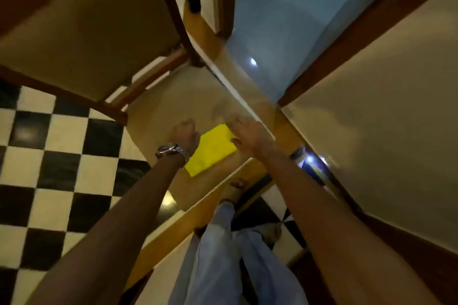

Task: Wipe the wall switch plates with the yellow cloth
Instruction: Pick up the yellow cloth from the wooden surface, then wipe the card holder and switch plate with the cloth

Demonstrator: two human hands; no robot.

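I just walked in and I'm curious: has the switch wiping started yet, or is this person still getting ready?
Still getting ready, it seems. Nothing looks wiped: no switch plate shows in this view. The yellow cloth lies folded on a tan surface, with the left hand, watch on its wrist, and the right hand at either side of it; the blur hides whether either grips it. Left: lifting the cloth, reaching the switches, and all the wiping.

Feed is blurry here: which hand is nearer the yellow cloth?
About equal. Left hand is at the yellow cloth's left edge; right hand is at its upper right corner. Blur hides any grip.
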